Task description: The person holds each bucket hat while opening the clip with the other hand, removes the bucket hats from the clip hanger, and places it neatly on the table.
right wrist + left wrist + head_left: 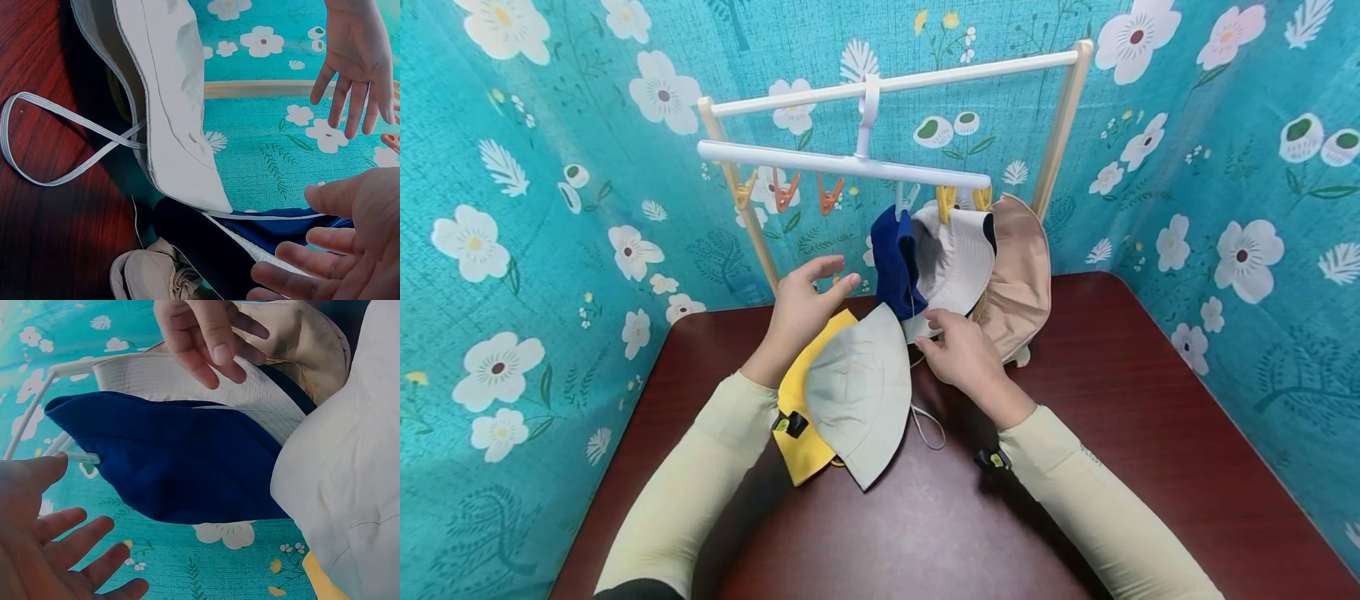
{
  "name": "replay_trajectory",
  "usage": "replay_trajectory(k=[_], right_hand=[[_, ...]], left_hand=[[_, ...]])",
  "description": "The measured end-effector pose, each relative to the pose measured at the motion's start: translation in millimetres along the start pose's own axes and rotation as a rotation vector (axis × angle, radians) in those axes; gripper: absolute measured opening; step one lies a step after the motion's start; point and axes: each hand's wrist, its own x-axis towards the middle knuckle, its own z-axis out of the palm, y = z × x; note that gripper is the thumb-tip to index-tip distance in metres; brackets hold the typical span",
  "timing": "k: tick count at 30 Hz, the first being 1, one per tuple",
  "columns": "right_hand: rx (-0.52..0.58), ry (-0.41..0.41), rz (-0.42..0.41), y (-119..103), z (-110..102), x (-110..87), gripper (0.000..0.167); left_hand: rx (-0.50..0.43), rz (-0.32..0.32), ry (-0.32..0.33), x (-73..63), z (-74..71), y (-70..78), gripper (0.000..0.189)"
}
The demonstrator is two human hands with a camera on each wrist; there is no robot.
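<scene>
My left hand (802, 304) is held up left of a blue hat (892, 262), fingers apart and holding nothing. A pale clip (907, 198) grips the top of that hat; in the left wrist view my left thumb is right at the clip (84, 457). My right hand (964, 354) hovers in front of a white hat (958, 258), its fingers loosely bent and free of any object. Below, a pale grey bucket hat (865, 387) overlaps a yellow hat (797, 392) on the table. A white strap (62, 119) loops from the pale hat.
A white hanger bar (790, 161) hooks over a wooden rack (1060, 133). Yellow clips (947, 202) hold the white hat, with a beige hat (1018, 275) beside it. Orange clips (830, 196) dangle at the left. Flowered cloth (1240, 242) surrounds the dark red table (1120, 358).
</scene>
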Motion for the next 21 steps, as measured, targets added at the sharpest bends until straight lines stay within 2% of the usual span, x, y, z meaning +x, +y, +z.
replay_trajectory(k=[6, 12, 21], right_hand=[[0.003, -0.013, -0.011, 1, -1, 1.8, 0.048], [-0.006, -0.01, -0.024, 1, -2, 4.5, 0.049], [0.005, -0.015, -0.018, -2, -6, 6.0, 0.051]], left_hand=[[-0.001, -0.009, -0.003, 11.9, 4.2, 3.4, 0.063], [-0.005, -0.012, 0.002, 24.3, 7.7, 13.2, 0.063], [-0.095, -0.018, -0.036, 37.2, 13.1, 26.3, 0.065]])
